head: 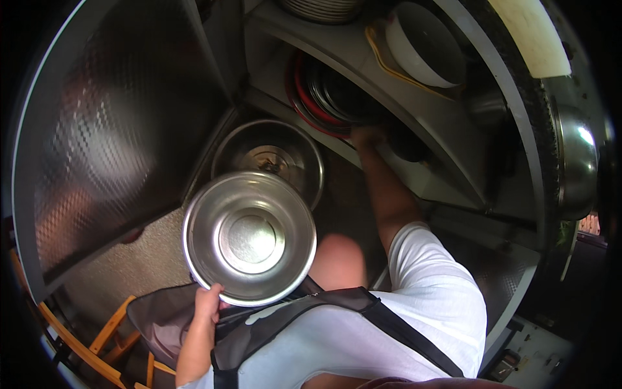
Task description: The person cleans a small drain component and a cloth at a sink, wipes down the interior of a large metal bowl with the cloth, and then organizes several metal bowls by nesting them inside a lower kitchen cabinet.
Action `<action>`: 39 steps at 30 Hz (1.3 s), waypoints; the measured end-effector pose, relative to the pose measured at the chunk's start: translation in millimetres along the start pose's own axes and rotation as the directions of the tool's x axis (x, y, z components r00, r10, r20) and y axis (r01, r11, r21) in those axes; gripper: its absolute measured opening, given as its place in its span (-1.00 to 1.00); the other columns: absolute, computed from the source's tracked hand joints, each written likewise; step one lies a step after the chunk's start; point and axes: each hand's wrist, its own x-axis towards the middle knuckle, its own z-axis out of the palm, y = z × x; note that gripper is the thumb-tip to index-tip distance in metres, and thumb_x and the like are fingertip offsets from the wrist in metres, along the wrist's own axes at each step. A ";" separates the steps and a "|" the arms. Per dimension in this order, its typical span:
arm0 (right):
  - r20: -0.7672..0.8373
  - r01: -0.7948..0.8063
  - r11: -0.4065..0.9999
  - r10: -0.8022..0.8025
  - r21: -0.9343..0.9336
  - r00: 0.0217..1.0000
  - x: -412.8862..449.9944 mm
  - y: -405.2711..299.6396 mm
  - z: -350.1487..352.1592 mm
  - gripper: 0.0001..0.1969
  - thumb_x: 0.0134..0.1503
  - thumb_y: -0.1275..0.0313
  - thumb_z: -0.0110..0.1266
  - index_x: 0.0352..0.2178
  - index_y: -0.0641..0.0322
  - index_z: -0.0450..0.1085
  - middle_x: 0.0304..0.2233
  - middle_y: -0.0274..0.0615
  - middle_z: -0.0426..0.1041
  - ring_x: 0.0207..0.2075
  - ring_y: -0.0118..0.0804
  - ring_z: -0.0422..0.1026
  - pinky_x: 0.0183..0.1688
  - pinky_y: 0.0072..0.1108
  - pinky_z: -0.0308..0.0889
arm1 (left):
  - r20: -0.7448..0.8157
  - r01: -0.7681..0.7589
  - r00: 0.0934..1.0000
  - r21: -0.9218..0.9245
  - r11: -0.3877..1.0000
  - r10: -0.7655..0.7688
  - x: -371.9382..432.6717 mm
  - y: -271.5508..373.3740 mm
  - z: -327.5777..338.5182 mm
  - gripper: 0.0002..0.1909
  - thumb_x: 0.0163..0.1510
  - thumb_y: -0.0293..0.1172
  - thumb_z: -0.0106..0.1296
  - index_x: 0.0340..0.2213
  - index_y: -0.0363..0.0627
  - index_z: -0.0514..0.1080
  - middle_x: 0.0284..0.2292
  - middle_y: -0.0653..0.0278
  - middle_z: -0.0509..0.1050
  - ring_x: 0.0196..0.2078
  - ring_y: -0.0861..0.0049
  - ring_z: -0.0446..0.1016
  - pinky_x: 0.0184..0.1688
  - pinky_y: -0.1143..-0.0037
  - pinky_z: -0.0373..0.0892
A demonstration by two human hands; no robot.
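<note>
My left hand [209,304] grips the near rim of a shiny stainless-steel basin [250,243], thumb over the edge. The basin is tilted with its hollow side up towards me, and nothing shows inside it. Just beyond, a second metal basin [233,141] sits low, partly hidden by the first; some small dark bits lie on its bottom. My right hand [367,136] reaches into the lower cabinet shelf, beside a stack of red-rimmed and metal basins [311,104]. Shadow and blur hide its fingers, so whether it holds anything cannot be told.
On the shelf above stand a white bowl [427,48] and a stack of plates [320,7]. An open cabinet door with a textured metal panel [112,136] is at left. A metal pot [576,165] is at far right, wooden chair parts [109,326] at lower left.
</note>
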 end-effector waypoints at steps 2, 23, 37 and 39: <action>0.098 0.119 0.990 -0.112 -0.073 0.989 -20.8 -8.0 -7.4 -0.36 0.12 -0.01 -0.10 0.15 0.10 0.16 0.18 0.15 0.08 0.21 0.09 0.06 0.18 -0.09 0.00 | 0.012 0.002 1.000 0.021 1.000 -0.002 1.6 1.1 0.6 -0.78 -0.03 -0.48 -0.03 -0.36 -0.42 0.43 -0.47 0.09 0.51 -0.54 0.39 0.53 -0.62 0.50 0.47; 0.844 -0.868 -0.272 -0.241 0.416 0.480 -17.9 8.3 -47.8 -0.73 0.10 0.42 -0.07 -0.19 0.37 0.37 -0.21 0.06 0.43 -0.14 0.03 0.41 0.00 -0.28 0.34 | 0.035 0.017 0.999 0.044 0.999 -0.019 -1.9 -5.1 -15.7 -0.77 -0.03 -0.47 -0.02 -0.34 -0.39 0.43 -0.44 0.12 0.52 -0.48 0.39 0.55 -0.53 0.49 0.49; 0.845 -0.957 -0.259 -0.474 0.134 0.247 46.4 7.2 -43.6 -0.63 -0.05 0.54 0.14 -0.19 0.34 0.23 -0.26 -0.01 0.32 -0.36 -0.25 0.37 -0.40 -0.60 0.40 | 0.008 0.004 1.000 -0.090 0.996 -0.003 -15.9 -15.1 -24.8 -0.77 -0.02 -0.51 -0.04 -0.31 -0.43 0.41 -0.41 0.08 0.52 -0.46 0.34 0.56 -0.49 0.44 0.53; 0.889 -0.872 -0.418 -0.457 -0.257 -0.043 57.0 12.1 -45.0 -0.72 -0.03 0.50 0.14 -0.26 0.24 0.26 -0.26 -0.12 0.31 -0.36 -0.25 0.31 -0.35 -0.46 0.38 | 0.001 -0.016 1.000 -0.098 0.995 0.016 -15.5 -18.4 -23.5 -0.77 -0.02 -0.52 -0.04 -0.31 -0.42 0.41 -0.41 0.08 0.52 -0.45 0.34 0.56 -0.48 0.44 0.53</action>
